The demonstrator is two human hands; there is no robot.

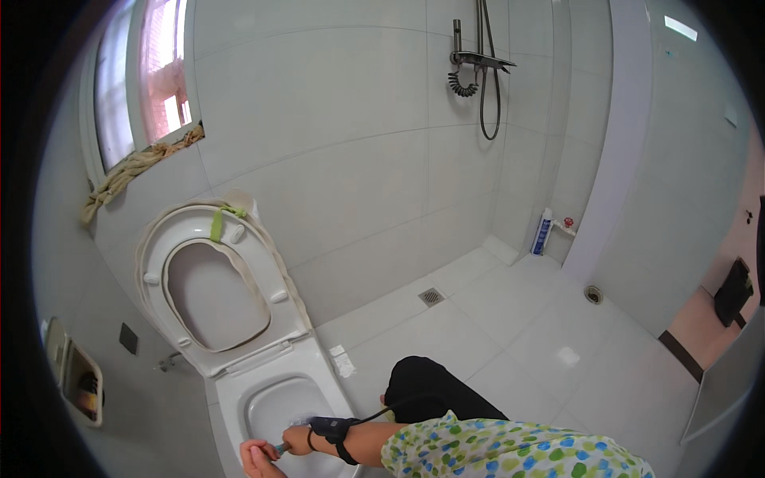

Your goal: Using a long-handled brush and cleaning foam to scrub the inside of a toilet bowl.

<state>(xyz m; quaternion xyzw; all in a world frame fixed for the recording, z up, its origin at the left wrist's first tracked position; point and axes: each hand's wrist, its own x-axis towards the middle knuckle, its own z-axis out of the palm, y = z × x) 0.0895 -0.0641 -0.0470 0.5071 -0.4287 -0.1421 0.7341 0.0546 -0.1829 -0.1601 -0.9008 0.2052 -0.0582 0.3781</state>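
Note:
In the bowl of the white toilet (pixel 231 388), at the lower left, my right hand (pixel 297 440) is closed round the grey-blue handle of what looks like a toilet brush (pixel 281 448). Pale bristles show just beyond that hand, low against the bowl's inner wall. My left hand (pixel 259 460) is curled at the other end of the handle, partly cut off by the lower edge. A black band with a small device (pixel 331 429) sits on my right wrist. The toilet seat and lid (pixel 151 247) stand raised, with a green strap (pixel 217 225) at the top.
A floor drain (pixel 431 298) lies right of the toilet, and a round drain hole (pixel 594 295) farther right. A shower set (pixel 482 60) hangs on the back wall. A blue and white bottle (pixel 543 232) stands in the corner. Twisted cloth (pixel 143 163) lines the windowsill.

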